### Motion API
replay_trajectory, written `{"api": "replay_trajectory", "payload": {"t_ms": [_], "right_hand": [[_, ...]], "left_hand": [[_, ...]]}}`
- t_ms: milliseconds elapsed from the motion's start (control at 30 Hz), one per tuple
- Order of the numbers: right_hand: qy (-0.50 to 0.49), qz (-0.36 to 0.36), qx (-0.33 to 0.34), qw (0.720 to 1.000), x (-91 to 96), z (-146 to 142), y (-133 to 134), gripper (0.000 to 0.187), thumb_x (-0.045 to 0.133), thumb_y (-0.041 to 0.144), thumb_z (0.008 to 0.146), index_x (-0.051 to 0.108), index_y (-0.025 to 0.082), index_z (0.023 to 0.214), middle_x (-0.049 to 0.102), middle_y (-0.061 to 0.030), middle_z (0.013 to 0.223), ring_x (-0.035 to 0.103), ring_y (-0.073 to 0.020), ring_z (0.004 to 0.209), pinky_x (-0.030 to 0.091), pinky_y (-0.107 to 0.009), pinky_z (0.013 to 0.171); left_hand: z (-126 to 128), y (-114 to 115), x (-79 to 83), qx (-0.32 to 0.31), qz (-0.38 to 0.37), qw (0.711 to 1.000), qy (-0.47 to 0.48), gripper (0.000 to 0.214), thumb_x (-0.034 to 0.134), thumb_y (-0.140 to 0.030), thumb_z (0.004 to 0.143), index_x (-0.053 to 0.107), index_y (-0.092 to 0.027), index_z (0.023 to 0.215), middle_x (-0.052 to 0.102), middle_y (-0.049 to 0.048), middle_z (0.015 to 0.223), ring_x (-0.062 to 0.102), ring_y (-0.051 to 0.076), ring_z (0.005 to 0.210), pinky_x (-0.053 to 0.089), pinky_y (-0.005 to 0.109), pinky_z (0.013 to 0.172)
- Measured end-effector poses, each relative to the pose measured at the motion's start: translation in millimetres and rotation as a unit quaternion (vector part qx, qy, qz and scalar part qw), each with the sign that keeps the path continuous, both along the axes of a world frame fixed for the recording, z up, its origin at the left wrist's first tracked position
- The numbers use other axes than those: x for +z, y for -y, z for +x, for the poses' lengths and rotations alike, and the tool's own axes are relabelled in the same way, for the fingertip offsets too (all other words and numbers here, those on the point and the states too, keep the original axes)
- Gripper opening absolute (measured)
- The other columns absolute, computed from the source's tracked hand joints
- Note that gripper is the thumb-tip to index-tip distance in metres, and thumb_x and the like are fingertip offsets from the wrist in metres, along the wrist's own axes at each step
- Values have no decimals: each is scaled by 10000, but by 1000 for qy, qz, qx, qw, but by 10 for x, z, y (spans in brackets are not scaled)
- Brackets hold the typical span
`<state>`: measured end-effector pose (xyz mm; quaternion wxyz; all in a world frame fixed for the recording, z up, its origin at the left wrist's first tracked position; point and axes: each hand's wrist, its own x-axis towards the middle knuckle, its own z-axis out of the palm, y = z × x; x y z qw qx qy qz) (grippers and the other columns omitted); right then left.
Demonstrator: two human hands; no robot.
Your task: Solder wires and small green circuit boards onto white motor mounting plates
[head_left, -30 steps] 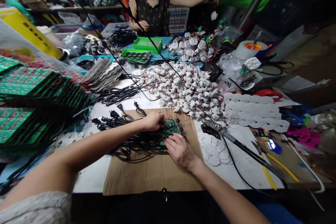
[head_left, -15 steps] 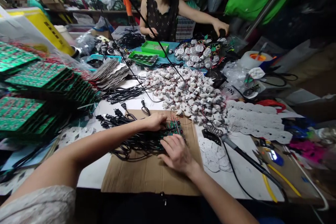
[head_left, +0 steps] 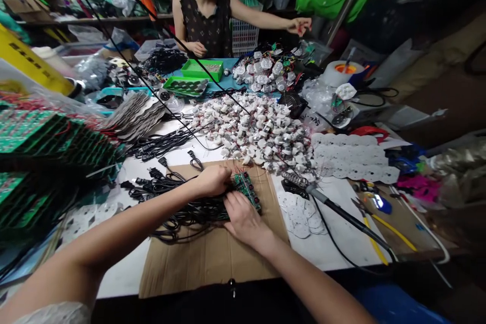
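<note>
A green circuit board strip (head_left: 246, 190) with dark round parts and thin red wires lies on a cardboard sheet (head_left: 212, 263). My left hand (head_left: 216, 180) is closed at the board's far left end; what its fingers pinch is hidden. My right hand (head_left: 245, 216) rests with fingers stretched out over the board's near left side and the cables, thumb apart. Beneath and left of both hands spreads a bundle of black power cords (head_left: 178, 212), their plugs pointing up and left.
White wired parts (head_left: 261, 129) are heaped beyond the board. Stacked green circuit boards (head_left: 49, 136) stand at left. A soldering iron (head_left: 334, 207), white plates (head_left: 304, 215) and yellow-handled pliers (head_left: 395, 230) lie at right. A co-worker (head_left: 207, 20) is across the table.
The head view has shifted, so the scene sits further left. My hands have come closer together, and more of the circuit board shows. The co-worker's outstretched hand has lifted off the pile.
</note>
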<state>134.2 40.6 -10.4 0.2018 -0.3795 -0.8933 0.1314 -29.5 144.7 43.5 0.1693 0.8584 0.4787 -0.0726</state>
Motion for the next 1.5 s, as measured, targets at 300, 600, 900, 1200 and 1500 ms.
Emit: {"api": "replay_trajectory", "payload": {"t_ms": [300, 600, 900, 1200, 1500], "right_hand": [[-147, -28, -281, 948, 38, 612, 158, 264, 641, 308, 959, 642, 166, 1181, 699, -141, 1073, 656, -292, 1029, 564, -445, 887], [-144, -1, -302, 942, -43, 458, 287, 324, 608, 240, 957, 585, 174, 1273, 708, -110, 1030, 680, -261, 936, 581, -391, 817], [-110, 93, -274, 951, 160, 364, 340, 290, 542, 201, 1000, 576, 146, 1283, 645, -107, 978, 624, -243, 909, 565, -368, 788], [-169, 61, -288, 941, 107, 390, 290, 242, 582, 255, 978, 611, 169, 1203, 656, -95, 964, 643, -234, 890, 570, -347, 739], [-209, 3, -283, 936, 187, 435, 295, 246, 627, 286, 944, 663, 169, 1158, 668, -73, 910, 617, -174, 714, 538, -272, 597]], "left_hand": [[20, -217, 128, 131, -35, 968, 212, 275, 683, -426, 845, 706, -168, 937, 718, 43, 838, 637, 162, 740, 448, 253, 663], [289, 146, -332, 275, -254, 762, 528, 472, 852, -392, 653, 717, -126, 1019, 640, -18, 690, 564, 103, 605, 474, 242, 633], [143, 332, -352, 238, -265, 679, 642, 501, 871, -237, 645, 704, -138, 1107, 687, 9, 812, 611, 108, 714, 499, 235, 700], [185, 492, -283, 325, -225, 643, 656, 392, 855, -333, 678, 744, -132, 996, 744, 45, 825, 670, 149, 731, 559, 288, 743], [243, 477, -258, 367, -230, 621, 653, 404, 900, -324, 580, 747, -121, 894, 738, 33, 732, 654, 129, 643, 562, 254, 645]]}}
